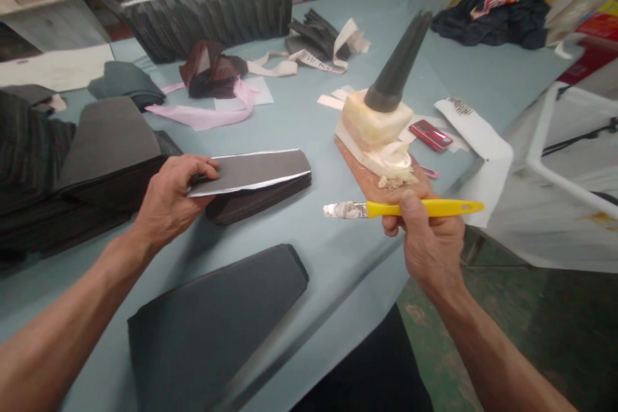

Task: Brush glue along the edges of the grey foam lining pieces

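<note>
My left hand (pixel 171 201) pinches the near end of a dark grey fabric piece with a white edge (pixel 255 170), the top one of a small stack on the pale blue table (pixel 309 116). My right hand (pixel 425 232) is closed round the yellow handle of a brush (pixel 405 208); its paste-coated tip points left over the table. Just beyond it a brown board (pixel 360 170) carries a pale block of paste (pixel 374 122) with a dark cone-shaped object (pixel 398 64) standing in it.
A large dark fabric panel (pixel 212 325) lies near me. Stacks of dark pieces (pixel 87 161) sit at the left, a pleated black bundle (pixel 207 16) at the back. Pink and white strips (pixel 207 114), a red flat object (pixel 430 135), and the table's right edge by a white frame (pixel 545 135).
</note>
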Demonstrator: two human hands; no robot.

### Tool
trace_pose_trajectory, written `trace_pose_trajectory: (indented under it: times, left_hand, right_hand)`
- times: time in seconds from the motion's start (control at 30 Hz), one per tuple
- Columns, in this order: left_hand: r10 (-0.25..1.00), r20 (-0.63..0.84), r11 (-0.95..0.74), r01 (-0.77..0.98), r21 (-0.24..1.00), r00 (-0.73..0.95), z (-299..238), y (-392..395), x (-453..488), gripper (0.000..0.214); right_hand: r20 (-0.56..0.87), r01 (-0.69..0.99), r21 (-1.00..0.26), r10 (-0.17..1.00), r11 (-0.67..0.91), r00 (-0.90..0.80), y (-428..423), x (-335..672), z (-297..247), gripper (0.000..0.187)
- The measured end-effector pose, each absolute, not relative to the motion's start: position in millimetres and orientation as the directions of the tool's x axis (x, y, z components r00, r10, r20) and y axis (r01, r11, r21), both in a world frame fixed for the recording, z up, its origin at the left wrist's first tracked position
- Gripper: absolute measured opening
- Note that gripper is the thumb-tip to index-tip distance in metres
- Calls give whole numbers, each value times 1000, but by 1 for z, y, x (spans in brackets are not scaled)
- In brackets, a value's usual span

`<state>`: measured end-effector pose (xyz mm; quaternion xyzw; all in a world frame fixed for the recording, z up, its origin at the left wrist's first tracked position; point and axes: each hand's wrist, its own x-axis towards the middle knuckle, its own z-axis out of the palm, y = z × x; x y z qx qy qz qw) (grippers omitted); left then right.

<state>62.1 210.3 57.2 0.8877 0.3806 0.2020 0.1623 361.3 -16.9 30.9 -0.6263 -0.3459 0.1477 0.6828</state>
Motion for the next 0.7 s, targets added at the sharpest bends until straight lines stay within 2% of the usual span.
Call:
trace_pose_trajectory:
  times: [0.2, 0.47, 0.7]
  left_hand:
    - [788, 346, -614, 611, 499, 510, 77, 207, 69, 23]
    - [763, 510, -642, 560, 524, 397, 93, 194, 72, 23]
    - [677, 666, -711, 513, 480, 314, 107, 150, 47, 21]
  right_hand:
    - [314, 210, -948, 597, 239, 738, -33, 359, 38, 45]
    - [410, 262, -908, 561, 328, 720, -54, 357, 41, 34]
    - [596, 432, -803, 562, 410, 574, -63, 357, 52, 18]
